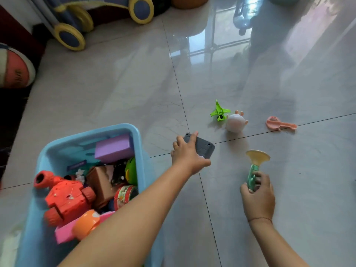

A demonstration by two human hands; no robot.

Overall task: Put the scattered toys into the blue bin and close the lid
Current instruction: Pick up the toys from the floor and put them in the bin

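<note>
The blue bin [137, 135] stands open at the lower left, holding several toys, among them a red robot [65, 197] and a purple block [114, 147]. No lid is in view. My left hand [185, 153] grips a grey flat toy [203, 148] just right of the bin, low over the floor. My right hand [258, 197] holds a green toy trumpet [254, 168] with a yellow bell, pointing up. On the floor beyond lie a green toy plane [219, 111], a white and pink round toy [235, 123] and a pink toy guitar [279, 124].
A blue and yellow wheeled ride-on toy [81, 20] stands at the back left, and a basketball [13, 67] rests at the left edge. A plastic bottle [242, 16] lies at the back. The floor is glossy grey tile.
</note>
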